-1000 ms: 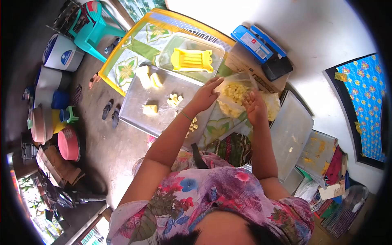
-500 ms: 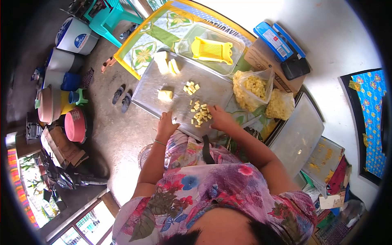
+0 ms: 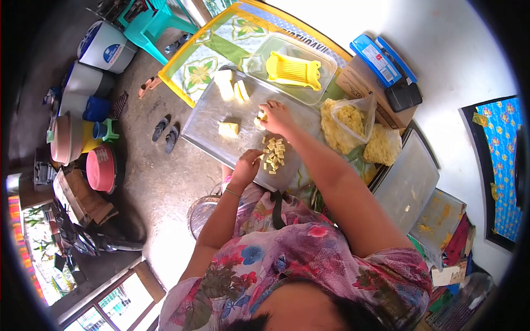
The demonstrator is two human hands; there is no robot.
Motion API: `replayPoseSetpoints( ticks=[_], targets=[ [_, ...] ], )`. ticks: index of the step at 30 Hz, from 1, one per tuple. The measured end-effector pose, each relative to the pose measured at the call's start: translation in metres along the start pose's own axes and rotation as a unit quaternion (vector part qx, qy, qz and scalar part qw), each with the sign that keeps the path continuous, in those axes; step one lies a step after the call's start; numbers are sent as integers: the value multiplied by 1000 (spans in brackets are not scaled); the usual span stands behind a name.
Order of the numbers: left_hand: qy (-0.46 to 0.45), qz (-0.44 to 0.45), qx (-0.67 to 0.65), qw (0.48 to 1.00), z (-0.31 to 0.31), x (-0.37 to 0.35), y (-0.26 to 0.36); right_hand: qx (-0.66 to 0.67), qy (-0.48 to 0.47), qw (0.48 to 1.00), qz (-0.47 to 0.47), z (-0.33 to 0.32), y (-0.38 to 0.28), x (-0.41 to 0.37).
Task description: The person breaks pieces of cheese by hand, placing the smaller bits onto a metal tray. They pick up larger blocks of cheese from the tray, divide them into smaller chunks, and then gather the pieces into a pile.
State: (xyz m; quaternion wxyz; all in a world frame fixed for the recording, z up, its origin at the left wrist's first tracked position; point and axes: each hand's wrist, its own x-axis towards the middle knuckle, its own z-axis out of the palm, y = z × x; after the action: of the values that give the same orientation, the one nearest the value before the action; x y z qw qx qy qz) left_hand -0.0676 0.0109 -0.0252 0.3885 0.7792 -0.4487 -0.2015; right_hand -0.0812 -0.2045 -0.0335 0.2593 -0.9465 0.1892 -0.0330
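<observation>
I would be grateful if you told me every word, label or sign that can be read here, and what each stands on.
"BIRTHDAY", on the far edge of the table cover; the marks after it look like exclamation points.
Too small or blurred to read: the label on the blue pack, the dark print on the carton, the blue emblem on the white cooler and the lettering on the cardboard on the floor.

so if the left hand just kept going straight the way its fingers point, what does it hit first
Most likely the loose pile of small yellow pieces on the metal tray, right by the left hand's fingertips, though any gap is hard to judge.
</observation>
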Motion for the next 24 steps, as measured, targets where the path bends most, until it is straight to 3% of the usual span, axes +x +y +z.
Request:
replayPoseSetpoints(
  ticks=[2, 6, 9, 12, 15, 18, 21, 24],
  targets=[
    [24, -27, -35, 999, -2, 4, -5, -39, 14, 999, -1, 14, -7, -2],
    [44, -63, -2, 997, -6, 15, -25, -3, -2, 995, -99, 30, -4, -28],
    [42, -56, 46, 996, -1, 24, -30, 21, -183, 977, -108, 11, -12, -61],
    [35, -19, 77, 996, 4, 35, -31, 89, -135, 967, -197, -1, -8, -100],
    [-18, 20, 76, 997, 14, 43, -28, 152, -78, 971, -168, 0, 20, -116],
    [-102, 26, 96, 990, 12, 35, 0, 65, -68, 994, -60, -30, 27, -124],
    [-185, 24, 137, 973, 13, 22, 5, -46, -120, 989, -70, -26, 30, -132],
    [-185, 39, 189, 964, 9, 12, 14, -19, -114, 988, -106, -16, 27, -133]
  ],
)
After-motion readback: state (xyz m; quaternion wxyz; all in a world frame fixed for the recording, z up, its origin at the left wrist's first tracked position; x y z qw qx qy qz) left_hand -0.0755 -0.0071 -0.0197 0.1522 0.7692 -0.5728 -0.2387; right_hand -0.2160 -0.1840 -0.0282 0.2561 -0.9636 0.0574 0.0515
